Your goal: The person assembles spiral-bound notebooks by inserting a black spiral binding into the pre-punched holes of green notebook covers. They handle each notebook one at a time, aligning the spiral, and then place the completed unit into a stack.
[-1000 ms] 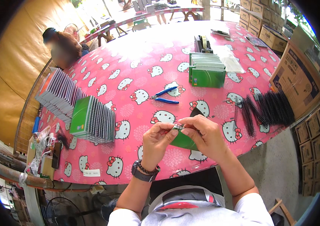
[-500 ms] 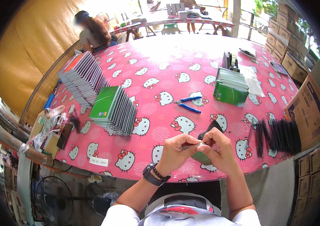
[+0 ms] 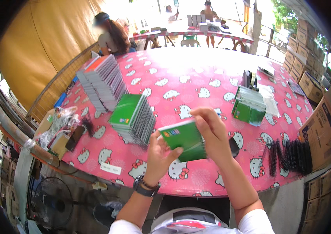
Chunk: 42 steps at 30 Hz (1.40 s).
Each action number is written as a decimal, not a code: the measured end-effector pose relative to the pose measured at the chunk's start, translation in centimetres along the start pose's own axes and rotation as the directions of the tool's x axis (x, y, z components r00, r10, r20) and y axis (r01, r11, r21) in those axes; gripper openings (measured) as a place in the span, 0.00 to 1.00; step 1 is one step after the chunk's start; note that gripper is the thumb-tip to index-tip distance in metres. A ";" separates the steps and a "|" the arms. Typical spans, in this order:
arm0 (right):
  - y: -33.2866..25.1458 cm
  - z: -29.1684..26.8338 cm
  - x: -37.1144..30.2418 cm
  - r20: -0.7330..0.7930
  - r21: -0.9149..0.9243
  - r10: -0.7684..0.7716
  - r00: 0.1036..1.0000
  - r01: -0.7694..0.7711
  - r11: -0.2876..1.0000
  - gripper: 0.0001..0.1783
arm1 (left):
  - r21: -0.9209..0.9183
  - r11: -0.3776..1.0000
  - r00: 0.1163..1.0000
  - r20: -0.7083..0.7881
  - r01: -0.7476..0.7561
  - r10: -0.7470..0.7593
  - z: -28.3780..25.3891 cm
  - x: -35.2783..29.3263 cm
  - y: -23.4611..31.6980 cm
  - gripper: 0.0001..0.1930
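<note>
A green-covered spiral notebook (image 3: 184, 141) is held up over the table in front of me, its cover tilted toward me. My left hand (image 3: 160, 153) grips its left and lower side, the thumb lying on the cover. My right hand (image 3: 211, 130) is at its right edge, fingers bent around the upper corner; part of that grip is hidden. Behind the right wrist a dark rounded object (image 3: 234, 147) partly shows on the table. To the left stands a stack of green spiral notebooks (image 3: 128, 113), and beyond it a taller notebook stack (image 3: 103, 84).
At right are another green notebook pile (image 3: 249, 109), a tape dispenser (image 3: 247, 79), black spiral coils (image 3: 290, 156) and a cardboard box (image 3: 321, 124). Plastic-wrapped items (image 3: 62, 124) lie at the table's left edge. A co-worker (image 3: 112, 37) sits at far left; others are at the back table.
The notebook has come up off the table into both hands, its cover now showing. My hands have parted from their pinch at its edge. The whole view has shifted slightly.
</note>
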State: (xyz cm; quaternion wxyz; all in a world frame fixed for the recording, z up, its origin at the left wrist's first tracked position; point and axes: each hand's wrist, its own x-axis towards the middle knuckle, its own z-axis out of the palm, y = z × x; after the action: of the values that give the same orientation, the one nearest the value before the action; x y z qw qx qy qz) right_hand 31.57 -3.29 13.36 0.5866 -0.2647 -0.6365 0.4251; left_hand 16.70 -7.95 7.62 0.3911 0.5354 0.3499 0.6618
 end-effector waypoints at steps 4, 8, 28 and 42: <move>2.5 7.0 7.2 0.070 0.309 0.034 0.997 -0.054 0.950 0.08 | -0.007 0.995 0.989 -0.109 0.096 -0.096 -5.1 0.0 2.8 0.28; 8.5 15.1 12.8 -0.047 -0.057 -0.170 0.984 0.167 0.984 0.10 | 0.398 0.917 0.919 -0.373 0.037 0.125 -13.5 3.3 5.0 0.25; 18.1 16.7 13.9 -0.084 0.055 0.041 0.996 -0.037 0.998 0.21 | 0.381 0.906 0.682 -0.614 -0.185 0.397 -16.2 9.5 -4.9 0.22; 12.1 -20.3 8.3 -0.023 -0.939 -0.164 0.986 0.035 0.343 0.10 | 0.435 0.892 0.490 -0.808 0.123 0.327 -17.8 -3.9 -1.8 0.15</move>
State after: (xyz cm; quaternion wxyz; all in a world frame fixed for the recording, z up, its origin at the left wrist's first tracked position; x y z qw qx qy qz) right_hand 47.90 14.29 6.39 0.3904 -0.5359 -0.7457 -0.0661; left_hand -0.05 -11.47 1.13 -0.0098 0.2237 0.6032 0.7655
